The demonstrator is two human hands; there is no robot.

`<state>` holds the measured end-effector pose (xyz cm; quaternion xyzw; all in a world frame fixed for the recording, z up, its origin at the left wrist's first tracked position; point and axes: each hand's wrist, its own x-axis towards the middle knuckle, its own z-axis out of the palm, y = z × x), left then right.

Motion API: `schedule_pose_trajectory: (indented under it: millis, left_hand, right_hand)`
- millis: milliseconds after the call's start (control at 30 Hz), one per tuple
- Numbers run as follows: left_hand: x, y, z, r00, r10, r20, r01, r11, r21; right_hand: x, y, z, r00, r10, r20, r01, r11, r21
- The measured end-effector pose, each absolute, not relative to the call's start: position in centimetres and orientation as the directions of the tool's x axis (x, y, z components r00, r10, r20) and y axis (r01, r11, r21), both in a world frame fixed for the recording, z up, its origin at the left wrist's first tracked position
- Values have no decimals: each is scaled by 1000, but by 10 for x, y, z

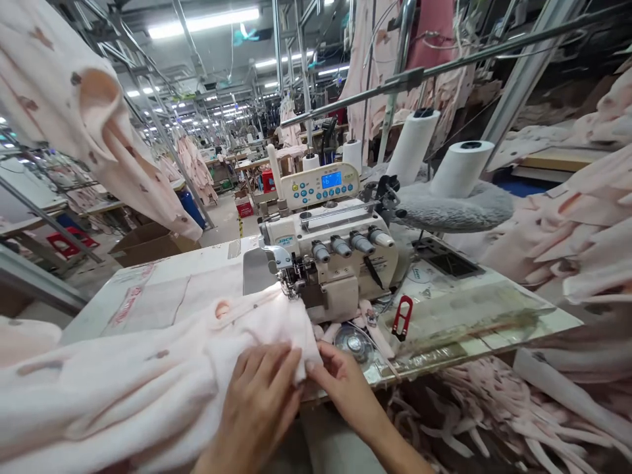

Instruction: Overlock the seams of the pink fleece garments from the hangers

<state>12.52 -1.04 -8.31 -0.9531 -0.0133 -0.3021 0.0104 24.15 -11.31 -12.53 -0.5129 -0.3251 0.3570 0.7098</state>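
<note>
One sewing machine [340, 247] labelled JACK, pale pink fabric [148, 378] at its near left, left hand [261, 398] atop fabric, fingers together, grip unclear, right hand [343, 375] pinching fabric edge, cardboard box [148, 247] beyond machine's left, contents hidden.

The white metal sewing machine [340, 296] bears "JACK" in blue letters [285, 239] on its left. Characters on the blue screen [331, 180] of its cream oblong control panel [316, 176] and red print [129, 299] on the white tabletop [197, 260] are too blurred to read.
</note>
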Motion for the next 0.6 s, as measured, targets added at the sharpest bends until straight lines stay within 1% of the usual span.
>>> schedule_pose_trajectory:
  millis: [67,133,200,267,333,367,467,533,600]
  left_hand:
    - [120,-16,-93,777,47,628,114,-991,-66]
    - [121,-16,-96,730,40,683,109,-992,-59]
    - [125,-16,-91,675,40,737,61,-998,-1]
    - [129,-17,-84,632,77,771,22,-996,82]
    - [132,-20,-80,617,127,776,20,-989,146]
    - [132,-22,-79,628,133,767,23,-988,152]
    - [128,-26,-85,685,124,718,59,-992,115]
    - [126,-26,-89,665,131,735,98,-991,88]
    - [125,-25,-91,639,103,762,93,-994,57]
  right_hand:
    - [238,-116,-127,567,820,79,-115,175,-978]
    - [236,-118,-128,598,798,78,-56,139,-989]
    - [234,-120,-127,605,793,73,-35,117,-992]
    - [233,-121,-124,602,796,55,-43,101,-994]
    - [232,-123,-121,592,804,52,-61,108,-992]
    - [232,-124,-119,587,807,57,-66,118,-991]
    - [232,-127,-114,570,819,65,-87,138,-987]
    - [232,-128,-113,554,831,53,-99,129,-987]
    - [232,-130,-112,546,836,50,-95,122,-988]
